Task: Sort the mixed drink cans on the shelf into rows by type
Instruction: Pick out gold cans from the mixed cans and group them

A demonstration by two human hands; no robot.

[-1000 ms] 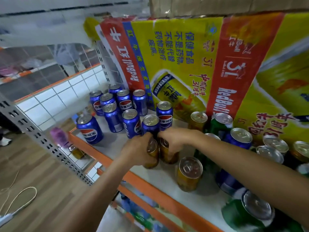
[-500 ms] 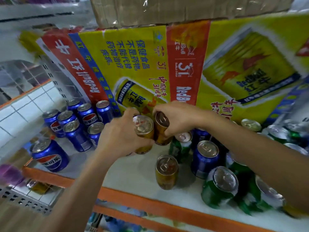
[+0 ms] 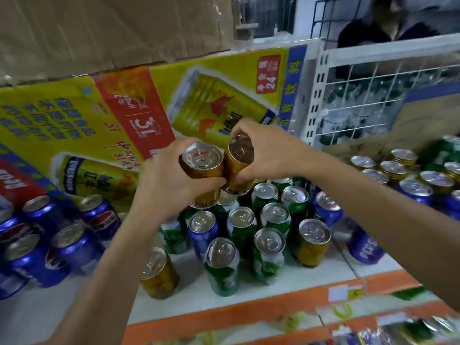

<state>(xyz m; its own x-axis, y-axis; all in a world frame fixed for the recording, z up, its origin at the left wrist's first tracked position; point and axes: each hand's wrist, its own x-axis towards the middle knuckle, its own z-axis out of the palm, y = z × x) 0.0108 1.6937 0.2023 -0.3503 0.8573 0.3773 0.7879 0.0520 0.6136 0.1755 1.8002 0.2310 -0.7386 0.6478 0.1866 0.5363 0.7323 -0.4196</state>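
Observation:
My left hand (image 3: 164, 180) grips a gold can (image 3: 202, 168) and my right hand (image 3: 268, 150) grips a second gold can (image 3: 239, 168). Both cans are held side by side, touching, in the air above a cluster of green cans (image 3: 270, 255) and blue cans (image 3: 201, 232) on the white shelf (image 3: 249, 295). A group of blue cola cans (image 3: 74, 242) stands at the left. Two more gold cans (image 3: 159, 272) (image 3: 313, 242) stand near the shelf's front. Further gold, blue and green cans (image 3: 395, 170) are at the right.
A yellow and red energy-drink carton (image 3: 99, 120) backs the shelf, with a brown cardboard box (image 3: 99, 33) on top. A white wire rack (image 3: 373, 95) stands at the right rear. The shelf has an orange front edge (image 3: 224, 317).
Both hands lifted the two gold cans off the shelf and carried them to the right, away from the blue cola cans and over the green cans. The view swung right with them.

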